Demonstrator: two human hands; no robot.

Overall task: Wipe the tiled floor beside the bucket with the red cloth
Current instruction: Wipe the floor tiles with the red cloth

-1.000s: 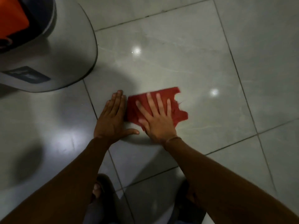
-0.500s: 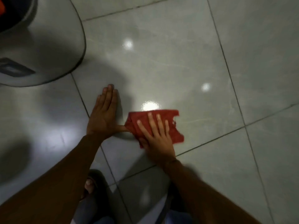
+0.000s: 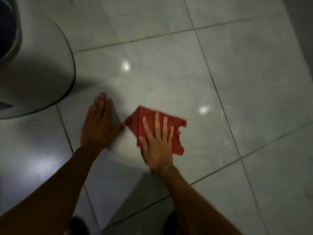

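The red cloth lies flat on the glossy grey tiled floor, a little right of the frame's middle. My right hand presses down on it with the fingers spread, covering its lower half. My left hand rests flat on the bare tile just left of the cloth, fingers together, its thumb tip touching the cloth's left corner. The grey bucket stands at the upper left, a hand's length from my left hand.
Dark grout lines cross the floor around the hands. Bright ceiling-light reflections sit on the tile beyond the cloth. My feet show dimly at the bottom edge. A darker strip runs along the right edge.
My right hand slid the cloth toward me and then to the right, away from the bucket. My left hand has stayed planted on the tile.
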